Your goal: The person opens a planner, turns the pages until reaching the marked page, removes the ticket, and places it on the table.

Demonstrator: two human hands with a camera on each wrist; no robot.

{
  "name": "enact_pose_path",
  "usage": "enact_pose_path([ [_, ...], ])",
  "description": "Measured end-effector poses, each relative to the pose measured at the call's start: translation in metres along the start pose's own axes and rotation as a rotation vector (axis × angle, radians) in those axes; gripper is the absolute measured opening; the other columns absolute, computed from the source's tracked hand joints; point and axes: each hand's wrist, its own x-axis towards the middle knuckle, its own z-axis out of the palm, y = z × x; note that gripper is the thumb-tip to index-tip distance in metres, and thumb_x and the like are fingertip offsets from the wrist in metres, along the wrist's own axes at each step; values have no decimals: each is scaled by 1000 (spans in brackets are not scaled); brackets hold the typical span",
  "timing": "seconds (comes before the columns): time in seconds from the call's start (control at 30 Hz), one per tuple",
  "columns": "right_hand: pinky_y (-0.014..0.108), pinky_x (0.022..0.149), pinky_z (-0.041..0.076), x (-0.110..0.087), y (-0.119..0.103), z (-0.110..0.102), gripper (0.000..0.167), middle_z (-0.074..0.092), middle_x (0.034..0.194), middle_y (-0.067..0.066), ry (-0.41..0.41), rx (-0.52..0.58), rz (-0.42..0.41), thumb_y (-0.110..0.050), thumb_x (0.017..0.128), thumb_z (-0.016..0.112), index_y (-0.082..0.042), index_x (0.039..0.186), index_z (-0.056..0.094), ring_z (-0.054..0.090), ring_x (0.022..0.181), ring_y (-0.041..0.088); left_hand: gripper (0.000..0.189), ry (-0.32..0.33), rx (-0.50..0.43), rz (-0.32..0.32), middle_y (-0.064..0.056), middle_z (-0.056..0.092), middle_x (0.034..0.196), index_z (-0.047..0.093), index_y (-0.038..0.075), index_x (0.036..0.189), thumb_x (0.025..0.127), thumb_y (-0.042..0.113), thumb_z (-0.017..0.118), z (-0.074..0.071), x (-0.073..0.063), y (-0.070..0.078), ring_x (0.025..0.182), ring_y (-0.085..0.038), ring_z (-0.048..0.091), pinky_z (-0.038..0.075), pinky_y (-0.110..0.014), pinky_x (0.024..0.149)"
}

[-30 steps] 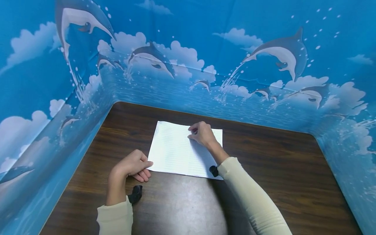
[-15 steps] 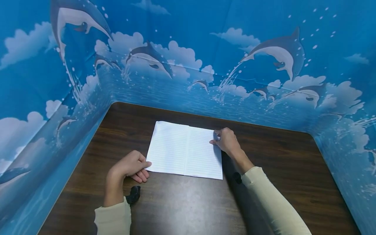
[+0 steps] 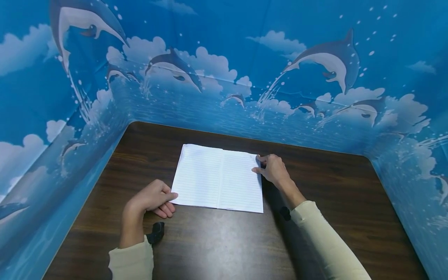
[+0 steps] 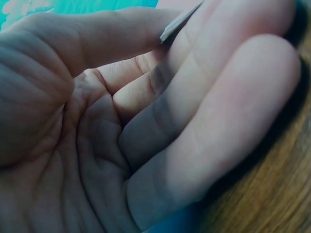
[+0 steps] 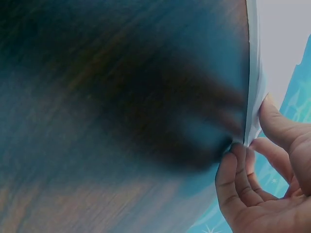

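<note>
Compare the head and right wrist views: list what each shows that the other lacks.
Only the head view shows the left hand, the ruled lines of the notebook and the dolphins on the backdrop. Only the right wrist view gives a side-on close-up of the notebook's edge and the fingers of the right hand. Both share the right hand, notebook, table and backdrop.

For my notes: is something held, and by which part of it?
An open notebook: the left grip pinches its near left corner; the right grip touches its right edge, whether pinching I cannot tell.
</note>
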Motion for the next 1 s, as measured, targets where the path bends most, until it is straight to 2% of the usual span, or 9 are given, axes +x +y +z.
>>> enact_pose_path([
  [0.13,33,70,53,0,-1,1,52,72,139,19,3,-16,6,-32,98,81,-19,146,66,69,107,28,23,-2,-2,-6,-11,79,78,72,-8,103,107,14,67,-1,0,-1,64,-18,77,67,-32,62],
  [0.27,31,58,39,-1,-2,4,46,76,115,15,13,-42,-7,-32,99,80,-26,143,69,58,78,23,23,-1,3,-7,-11,79,79,72,-8,104,107,15,67,-2,0,-1,65,-18,78,67,-32,62],
  [0.37,30,54,35,-2,-3,7,44,74,104,14,20,-29,-25,-30,100,79,-27,142,70,50,69,22,23,7,1,-24,-10,79,79,72,-6,103,107,16,67,-2,0,-1,65,-18,78,67,-32,62],
  [0.47,30,58,42,-3,-3,9,51,75,115,15,36,7,-36,-27,100,79,-26,149,65,58,78,22,23,5,1,-31,-11,79,79,72,-6,102,107,16,67,-1,-1,-2,65,-18,78,67,-31,62],
  [0.6,41,74,57,-4,-1,12,65,74,123,19,72,77,-9,-22,99,81,-18,157,54,69,93,31,23,1,-4,-20,-11,79,79,71,-7,103,107,15,67,-1,0,-2,64,-18,78,67,-32,62],
  [0.67,47,83,60,-3,0,13,64,74,122,20,95,105,21,-21,98,82,-14,155,52,72,98,34,23,2,-6,-19,-11,79,78,71,-7,103,107,15,67,-1,-1,-1,64,-18,77,67,-32,62],
  [0.73,50,87,59,-2,1,13,58,74,120,21,109,131,54,-21,98,81,-10,148,53,72,98,35,23,3,0,-19,-10,79,78,71,-7,105,107,15,67,-2,0,0,64,-18,77,67,-32,62],
  [0.83,46,86,57,0,3,12,48,74,117,20,112,164,105,-23,99,81,-5,136,56,69,96,33,24,3,3,-26,-10,79,78,71,-7,106,108,16,66,-2,0,1,64,-17,77,67,-31,62],
  [1.0,31,71,51,0,8,7,32,68,108,17,76,211,126,-26,101,78,-4,119,63,62,90,27,24,-1,0,-27,-10,79,79,71,-7,106,108,16,66,-1,0,1,65,-18,78,67,-31,62],
])
